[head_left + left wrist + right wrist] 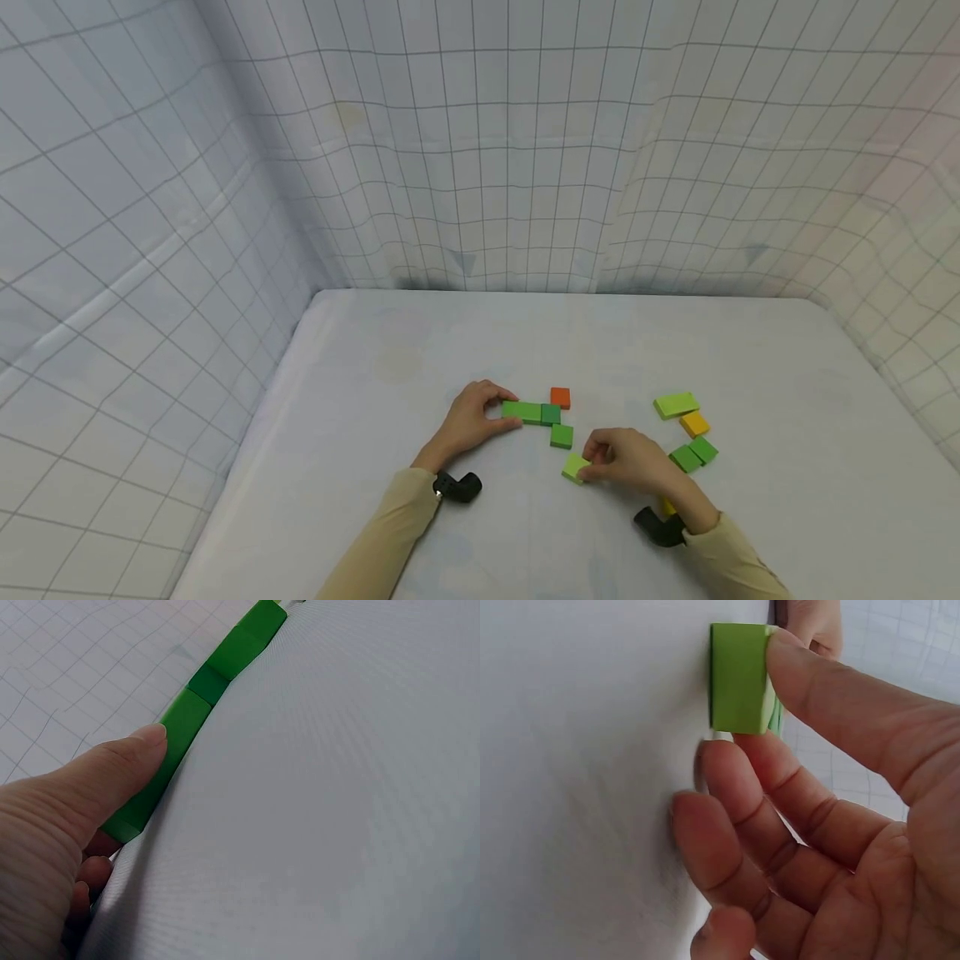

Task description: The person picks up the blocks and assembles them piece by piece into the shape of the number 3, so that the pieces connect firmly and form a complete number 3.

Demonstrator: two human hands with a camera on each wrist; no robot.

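My left hand [467,422] grips a long green block [522,412] at its left end, thumb on the near side and fingers on the far side. A dark green block [551,414] adjoins that block's right end. Just beyond it lies an orange-red block [560,397], and just nearer a small green block [562,436]. My right hand [632,458] pinches a lime green block [575,468] between thumb and index finger, nearer to me than the small green one. In the right wrist view, the other fingers [724,780] curve loosely below the lime block.
To the right, beyond my right hand, lie a longer lime block [677,405], a yellow-orange block [694,423] and two green blocks [686,457]. A yellow block [667,506] is partly hidden by my right wrist. Grid-patterned cloth [480,150] hangs around the white table [360,400].
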